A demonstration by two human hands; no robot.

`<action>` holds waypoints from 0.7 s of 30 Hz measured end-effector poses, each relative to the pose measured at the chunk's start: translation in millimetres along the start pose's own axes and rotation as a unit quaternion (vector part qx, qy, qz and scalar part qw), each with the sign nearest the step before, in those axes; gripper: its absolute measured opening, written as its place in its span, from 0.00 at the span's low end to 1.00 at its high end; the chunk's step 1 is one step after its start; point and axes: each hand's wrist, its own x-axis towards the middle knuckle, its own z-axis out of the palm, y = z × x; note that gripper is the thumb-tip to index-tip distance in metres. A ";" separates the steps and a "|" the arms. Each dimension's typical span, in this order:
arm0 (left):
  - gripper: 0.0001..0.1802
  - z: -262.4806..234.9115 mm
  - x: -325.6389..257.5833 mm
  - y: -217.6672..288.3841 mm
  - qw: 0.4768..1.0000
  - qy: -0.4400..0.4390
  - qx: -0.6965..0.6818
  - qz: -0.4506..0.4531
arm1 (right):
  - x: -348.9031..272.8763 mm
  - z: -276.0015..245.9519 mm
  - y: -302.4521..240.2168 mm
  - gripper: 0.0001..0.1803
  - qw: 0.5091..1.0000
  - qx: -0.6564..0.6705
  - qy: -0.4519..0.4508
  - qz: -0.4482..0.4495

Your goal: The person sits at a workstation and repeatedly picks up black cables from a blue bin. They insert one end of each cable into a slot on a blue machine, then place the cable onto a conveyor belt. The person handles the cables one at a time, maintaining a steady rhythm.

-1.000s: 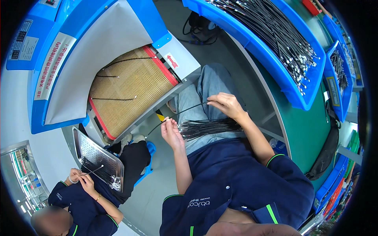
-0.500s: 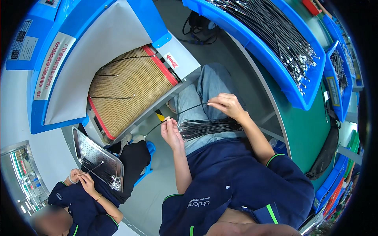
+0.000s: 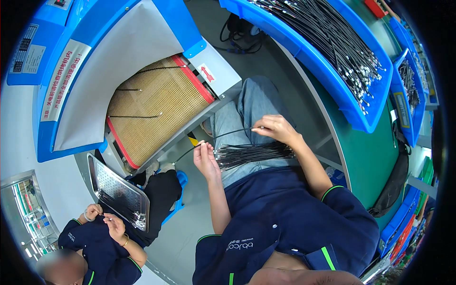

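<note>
A thin black cable point(image 3: 228, 133) stretches between my two hands above my lap. My left hand point(image 3: 205, 159) pinches it partway along, and its far-left end hangs free past my fingers. Near the cable's other end, my right hand point(image 3: 276, 128) grips it between thumb and fingertips. Across my thighs lies a bundle of similar black cables point(image 3: 256, 156), with small metallic ends toward the left; its right end passes beneath my right forearm.
To the left stands a blue-and-white machine with a mesh conveyor belt point(image 3: 152, 102) carrying several black cables. A blue bin point(image 3: 351, 114) heaped with cables sits on the green table point(image 3: 365, 156) at right. At lower left, a co-worker handles something beside a metal tray point(image 3: 146, 199) of cables.
My right hand has shifted slightly down with the cable end, while my left hand stays nearly still. The co-worker's hands have moved, and the cable seen in them now hardly shows.
</note>
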 end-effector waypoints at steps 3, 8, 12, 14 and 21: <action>0.07 -1.4 1.9 0.1 1.000 -0.002 0.001 0.004 | -0.9 0.1 0.0 0.06 1.000 0.000 -0.007 0.001; 0.06 -2.5 4.8 0.0 1.000 -0.009 0.004 0.001 | -1.7 -1.5 0.6 0.05 1.000 0.003 -0.011 0.007; 0.07 -0.4 8.9 3.4 1.000 -0.010 0.013 -0.006 | -0.8 -2.1 1.6 0.08 1.000 -0.005 0.012 -0.001; 0.07 1.9 13.4 8.5 1.000 -0.018 0.016 -0.009 | 1.8 -4.1 -0.4 0.11 1.000 -0.008 0.013 0.023; 0.06 6.3 50.4 42.9 0.998 -0.032 0.059 0.005 | -4.4 -11.2 1.9 0.17 0.994 -0.023 0.006 0.107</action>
